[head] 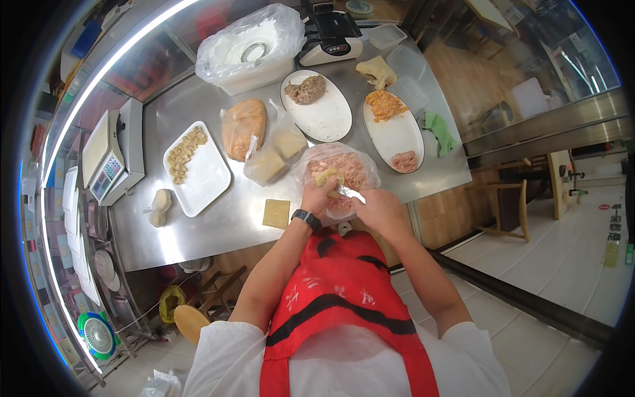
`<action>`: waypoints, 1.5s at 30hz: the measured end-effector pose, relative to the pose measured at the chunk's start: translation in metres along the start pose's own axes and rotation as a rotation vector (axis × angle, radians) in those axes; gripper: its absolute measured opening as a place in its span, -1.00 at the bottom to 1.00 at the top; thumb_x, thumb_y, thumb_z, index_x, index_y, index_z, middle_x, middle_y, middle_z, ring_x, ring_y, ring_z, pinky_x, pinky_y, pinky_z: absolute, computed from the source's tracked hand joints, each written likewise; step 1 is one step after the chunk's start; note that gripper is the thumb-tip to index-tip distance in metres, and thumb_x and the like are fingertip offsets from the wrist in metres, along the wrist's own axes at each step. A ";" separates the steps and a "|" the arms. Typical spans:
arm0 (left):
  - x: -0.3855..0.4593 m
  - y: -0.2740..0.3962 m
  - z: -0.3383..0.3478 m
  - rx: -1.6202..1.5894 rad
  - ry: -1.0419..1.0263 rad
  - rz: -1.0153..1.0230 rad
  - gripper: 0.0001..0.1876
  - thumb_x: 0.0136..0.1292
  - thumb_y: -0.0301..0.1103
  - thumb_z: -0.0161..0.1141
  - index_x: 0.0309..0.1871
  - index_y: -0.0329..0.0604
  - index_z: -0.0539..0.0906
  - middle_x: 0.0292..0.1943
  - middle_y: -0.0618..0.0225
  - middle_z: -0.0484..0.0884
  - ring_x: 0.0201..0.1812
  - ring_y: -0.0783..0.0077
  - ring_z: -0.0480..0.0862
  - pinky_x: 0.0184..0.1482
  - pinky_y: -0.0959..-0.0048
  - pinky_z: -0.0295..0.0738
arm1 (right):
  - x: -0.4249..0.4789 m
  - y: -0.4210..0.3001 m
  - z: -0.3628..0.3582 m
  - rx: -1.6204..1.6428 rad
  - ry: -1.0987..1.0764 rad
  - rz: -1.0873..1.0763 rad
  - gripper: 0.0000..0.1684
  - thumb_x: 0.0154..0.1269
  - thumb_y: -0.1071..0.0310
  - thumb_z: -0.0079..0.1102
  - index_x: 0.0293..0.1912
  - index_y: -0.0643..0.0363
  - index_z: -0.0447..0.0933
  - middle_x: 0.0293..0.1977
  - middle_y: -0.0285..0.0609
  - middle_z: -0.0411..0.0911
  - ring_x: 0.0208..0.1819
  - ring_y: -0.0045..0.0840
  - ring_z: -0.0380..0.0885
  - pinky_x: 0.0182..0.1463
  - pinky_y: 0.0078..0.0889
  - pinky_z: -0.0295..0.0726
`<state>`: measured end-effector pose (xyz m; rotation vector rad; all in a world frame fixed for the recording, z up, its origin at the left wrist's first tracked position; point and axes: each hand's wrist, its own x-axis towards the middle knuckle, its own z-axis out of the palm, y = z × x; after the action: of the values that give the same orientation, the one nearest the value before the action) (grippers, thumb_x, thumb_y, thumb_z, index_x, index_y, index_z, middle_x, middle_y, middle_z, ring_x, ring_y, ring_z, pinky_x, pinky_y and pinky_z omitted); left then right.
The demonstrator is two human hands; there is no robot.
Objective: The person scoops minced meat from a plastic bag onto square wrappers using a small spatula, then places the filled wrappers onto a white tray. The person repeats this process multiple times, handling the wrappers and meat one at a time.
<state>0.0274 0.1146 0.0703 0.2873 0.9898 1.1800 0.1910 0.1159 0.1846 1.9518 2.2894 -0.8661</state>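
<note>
My left hand (pixel 317 196) holds a yellowish dumpling wrapper (pixel 329 175) above a plastic-lined bowl of pink minced meat (pixel 350 165). The fingers of my right hand (pixel 378 209) close on a flat metal spatula or knife (pixel 351 193), its blade tip at the wrapper. Left of my hands, a small stack of square wrappers (pixel 276 213) lies on the steel table (pixel 238 218). A plastic bag with more wrappers (pixel 274 156) is beside the bowl. Folded dumplings (pixel 184 154) sit at the upper left part of a white tray (pixel 203 186).
A bag of orange-brown food (pixel 243 130) lies behind the wrappers. Oval plates hold brown filling (pixel 306 90), orange filling (pixel 384 105) and pink meat (pixel 404 161). A scale (pixel 106 168) stands left, a flour-filled tub (pixel 263 74) at the back, a green cloth (pixel 439 133) right.
</note>
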 end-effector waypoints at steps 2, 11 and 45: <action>-0.001 -0.002 0.003 0.003 0.039 0.035 -0.72 0.31 -0.47 0.17 0.07 -0.27 0.52 -0.15 0.34 0.63 -0.20 0.48 0.62 -0.18 0.47 0.58 | 0.003 -0.004 -0.002 -0.063 0.025 0.007 -0.64 0.20 0.10 0.07 -0.38 0.20 0.63 -0.42 0.06 0.62 -0.36 -0.07 0.62 -0.25 -0.04 0.57; 0.002 0.006 0.022 -0.115 0.111 0.213 -0.73 0.28 -0.51 0.18 0.04 -0.26 0.54 -0.11 0.35 0.63 -0.14 0.47 0.64 -0.09 0.47 0.58 | 0.026 0.032 0.023 -0.200 0.041 -0.004 -0.68 0.15 0.12 0.10 -0.43 0.18 0.63 -0.49 0.07 0.60 -0.38 -0.05 0.61 -0.26 -0.03 0.57; 0.014 -0.005 0.017 0.293 0.140 0.264 -0.68 0.25 -0.52 0.18 0.08 -0.30 0.50 -0.08 0.32 0.60 -0.12 0.46 0.63 -0.10 0.49 0.55 | 0.033 0.039 0.059 0.019 0.171 0.086 -0.65 0.18 0.04 0.12 -0.34 0.11 0.64 -0.48 0.07 0.59 -0.35 -0.01 0.58 -0.28 0.01 0.53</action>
<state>0.0443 0.1299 0.0696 0.5887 1.2789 1.3056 0.1998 0.1245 0.1076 2.1944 2.2706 -0.7435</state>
